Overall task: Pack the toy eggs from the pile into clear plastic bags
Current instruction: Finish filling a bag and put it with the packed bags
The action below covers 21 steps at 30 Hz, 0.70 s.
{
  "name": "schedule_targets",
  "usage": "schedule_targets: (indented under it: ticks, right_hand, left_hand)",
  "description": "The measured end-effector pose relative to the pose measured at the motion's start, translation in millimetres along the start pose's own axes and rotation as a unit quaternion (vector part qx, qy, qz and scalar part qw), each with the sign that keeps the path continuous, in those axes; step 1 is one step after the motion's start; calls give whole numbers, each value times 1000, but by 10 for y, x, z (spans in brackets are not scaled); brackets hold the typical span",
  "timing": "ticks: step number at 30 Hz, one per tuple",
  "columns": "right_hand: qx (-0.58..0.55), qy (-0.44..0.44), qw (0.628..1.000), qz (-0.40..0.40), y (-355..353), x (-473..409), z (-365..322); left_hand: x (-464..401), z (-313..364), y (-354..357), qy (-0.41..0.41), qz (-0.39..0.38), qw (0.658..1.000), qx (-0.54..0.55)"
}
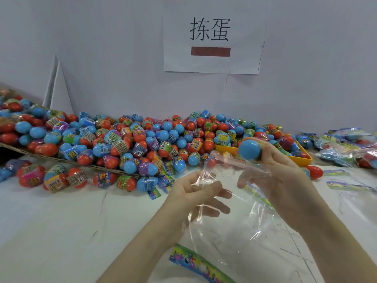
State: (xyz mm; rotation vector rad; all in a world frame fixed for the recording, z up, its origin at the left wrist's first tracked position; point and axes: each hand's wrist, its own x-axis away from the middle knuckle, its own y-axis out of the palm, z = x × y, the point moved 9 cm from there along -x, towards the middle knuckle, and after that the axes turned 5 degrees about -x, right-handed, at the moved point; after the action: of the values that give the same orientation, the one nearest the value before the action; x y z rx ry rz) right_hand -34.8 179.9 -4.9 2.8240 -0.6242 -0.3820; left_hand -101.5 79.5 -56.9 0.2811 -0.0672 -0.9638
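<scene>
Above the left hand pinching the clear bag, gripping a toy egg in the raised right hand, blue end pointing left, long axis near level.

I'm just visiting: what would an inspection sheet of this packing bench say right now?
Surface: white table, scuffed.
Job's things: pile of toy eggs along the wall; clear plastic bag held open; blue toy egg at its mouth.
Clutter: yellow tray, printed header cards, filled bags at right.
Hands: left hand holds the bag; right hand grips the egg.
Cables: nothing seen.
Surroundings: paper sign on the wall.
</scene>
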Motion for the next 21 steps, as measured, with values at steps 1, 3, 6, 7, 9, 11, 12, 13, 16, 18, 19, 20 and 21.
schedule_targets:
  ticks: [1,3,6,7,9,11,12,13,16,18,19,20,21]
  right_hand:
    - [9,-5,1000,-4,31,3,2]
    - [10,-11,1000,-3,67,4,23]
    - [-17,-10,1000,-12,144,7,66]
    - [-25,-12,999,-20,186,13,80]
    - [-38,-16,999,-16,228,17,113]
    - [-47,-26,999,3,231,26,105]
    - [-52,-34,998,14,213,28,92]
    - [-54,-41,997,25,191,33,70]
    - [-33,-63,996,47,135,39,20]
    - [-22,-78,995,50,140,45,-1]
    - [-23,-89,995,49,150,53,-25]
    - [-27,-101,993,51,154,61,-53]
    - [-31,-114,991,55,154,69,-81]
  left_hand:
    - [7,-21,32,-11,-18,1000,10]
    - [9,-70,77,-30,-43,998,46]
    - [-30,-149,104,-43,-48,994,90]
    - [-40,-182,102,-45,-45,994,94]
    - [-46,-234,115,-48,-41,995,74]
    - [-46,-283,125,-56,-25,997,46]
    - [-53,-293,118,-57,-4,998,27]
    - [-64,-300,85,-55,27,998,-16]
    - [-30,-154,-51,24,139,965,-223]
    - [79,55,-71,115,184,947,-237]
    - [84,128,-50,144,184,946,-223]
    - [75,161,-8,153,161,956,-193]
    - [28,178,45,138,128,970,-154]
